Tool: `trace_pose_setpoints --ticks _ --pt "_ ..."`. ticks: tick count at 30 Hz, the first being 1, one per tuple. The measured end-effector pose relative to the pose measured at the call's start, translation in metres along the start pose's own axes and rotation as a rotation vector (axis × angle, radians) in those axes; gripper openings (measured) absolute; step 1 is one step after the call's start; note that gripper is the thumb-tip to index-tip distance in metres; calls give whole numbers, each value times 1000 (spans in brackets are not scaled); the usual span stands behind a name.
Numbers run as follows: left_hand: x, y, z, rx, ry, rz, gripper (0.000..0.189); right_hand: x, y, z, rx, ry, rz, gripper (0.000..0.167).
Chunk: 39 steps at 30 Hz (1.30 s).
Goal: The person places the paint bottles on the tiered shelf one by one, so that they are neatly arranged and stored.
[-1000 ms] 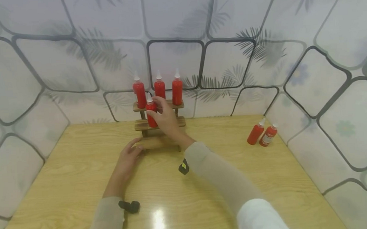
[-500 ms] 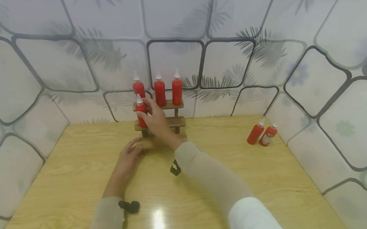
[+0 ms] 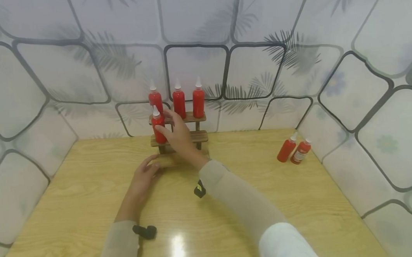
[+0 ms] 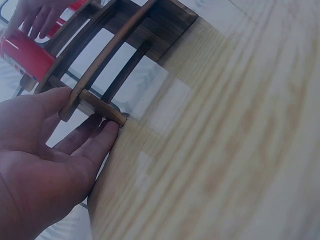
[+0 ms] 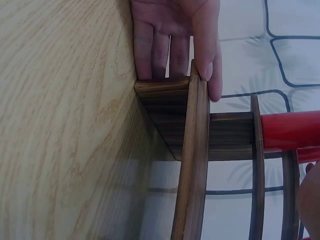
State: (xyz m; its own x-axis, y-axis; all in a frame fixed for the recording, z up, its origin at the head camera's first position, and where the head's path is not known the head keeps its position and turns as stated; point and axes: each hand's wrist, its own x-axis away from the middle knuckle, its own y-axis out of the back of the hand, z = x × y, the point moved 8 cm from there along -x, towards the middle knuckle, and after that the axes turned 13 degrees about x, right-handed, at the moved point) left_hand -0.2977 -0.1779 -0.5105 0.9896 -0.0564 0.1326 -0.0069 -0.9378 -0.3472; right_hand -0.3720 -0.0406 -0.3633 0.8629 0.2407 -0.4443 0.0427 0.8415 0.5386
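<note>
A three-step wooden rack (image 3: 200,137) stands against the back wall. My left hand (image 3: 145,177) holds the left end of its lowest step; in the left wrist view, the thumb lies on the step's board (image 4: 102,62) and the fingers reach round the side support. On the middle step's left end, a red squeeze bottle (image 3: 158,137) with a white pointed nozzle stands upright. My right hand (image 3: 180,137) is around it, thumb across the front and fingers behind. In the left wrist view, that hand's fingers (image 4: 42,20) overlap the tilted-looking bottle (image 4: 27,54).
Three more red bottles stand along the top step: left (image 3: 154,98), middle (image 3: 179,105) and right (image 3: 198,103). Two others, one plain (image 3: 286,150) and one labelled (image 3: 301,152), stand on the wooden table (image 3: 252,203) at the right. Patterned walls (image 3: 203,70) enclose the table.
My right hand has moved the bottle left along the middle step to its left end, then shifted slightly right while the bottle stayed. My left hand has kept its place on the rack.
</note>
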Motion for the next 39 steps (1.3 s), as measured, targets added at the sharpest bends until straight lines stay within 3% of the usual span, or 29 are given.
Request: trace_pose_setpoints --ticks 7,13,22,31,39 --pt "0 -2 -1 14 -8 15 52 20 25 -19 58 -18 -39 50" --pt "3 -3 -2 -2 -9 17 53 49 62 -39 40 -2 -73 47" --pt "3 -3 -1 24 -5 24 54 97 122 -93 57 -47 -144 48" --pt "3 -3 -1 31 -2 30 54 126 194 -142 -33 -200 -298 52" --pt "4 -4 0 29 1 34 55 159 255 -174 26 -327 -444 58"
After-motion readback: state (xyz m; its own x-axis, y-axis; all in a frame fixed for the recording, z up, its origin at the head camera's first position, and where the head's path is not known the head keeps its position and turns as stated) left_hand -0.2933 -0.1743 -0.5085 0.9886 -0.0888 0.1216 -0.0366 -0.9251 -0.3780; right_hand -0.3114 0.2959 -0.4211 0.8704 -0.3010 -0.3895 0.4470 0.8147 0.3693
